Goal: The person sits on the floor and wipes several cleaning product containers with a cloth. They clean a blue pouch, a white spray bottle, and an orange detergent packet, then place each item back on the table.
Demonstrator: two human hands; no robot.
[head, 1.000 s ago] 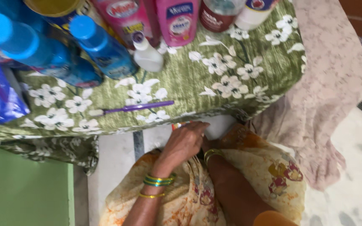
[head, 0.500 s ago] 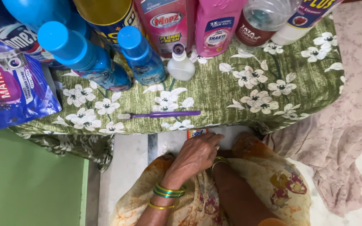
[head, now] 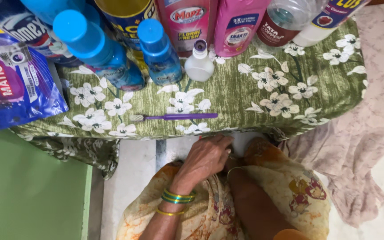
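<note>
My left hand (head: 205, 158), with green and gold bangles on its wrist, lies palm down with curled fingers just below the front edge of the table with the green floral cloth (head: 245, 95). It covers my right hand (head: 233, 165); only that wrist with a gold bangle and the forearm show. Whatever lies under the fingers is hidden. A purple toothbrush (head: 174, 117) lies on the cloth just beyond my left hand. A small white bottle (head: 199, 66) stands behind it.
Along the back of the table stand two blue bottles (head: 96, 51), two pink bottles (head: 238, 24), a yellow container (head: 123, 13), a clear bottle (head: 281, 20) and a blue detergent pouch (head: 14, 80). Pink cloth (head: 370, 115) hangs at right. A green surface (head: 27, 191) is at left.
The view shifted so the table sits further right and lower in the picture. A small orange packet that showed beyond my left fingertips is now covered by the hand.
</note>
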